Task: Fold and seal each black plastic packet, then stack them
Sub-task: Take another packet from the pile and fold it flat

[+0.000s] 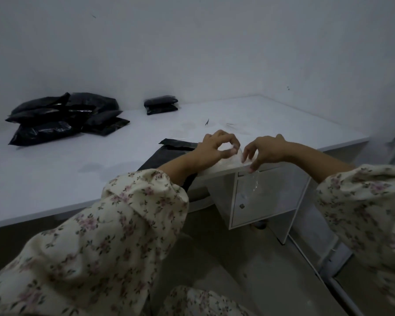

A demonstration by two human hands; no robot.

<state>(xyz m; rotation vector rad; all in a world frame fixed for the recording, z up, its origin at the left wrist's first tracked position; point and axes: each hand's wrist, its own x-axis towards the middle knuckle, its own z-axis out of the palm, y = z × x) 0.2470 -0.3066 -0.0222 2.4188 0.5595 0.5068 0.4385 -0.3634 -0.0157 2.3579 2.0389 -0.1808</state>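
A flat black packet (167, 153) lies on the white table (78, 174) near the front edge, partly under my left forearm. My left hand (214, 147) pinches a piece of clear tape (234, 151) between thumb and forefinger. My right hand (265, 151) grips the same clear tape at the table's edge, fingers curled down. A strip of clear film (255, 181) hangs below the right fingers. A loose heap of black packets (62, 117) lies at the back left. Two stacked black packets (161, 104) sit at the back centre.
A white drawer cabinet (267, 197) stands under the table just below my hands. White walls close off the back and right. Small scraps (206, 122) lie on the tabletop behind my hands. Floral sleeves cover both forearms.
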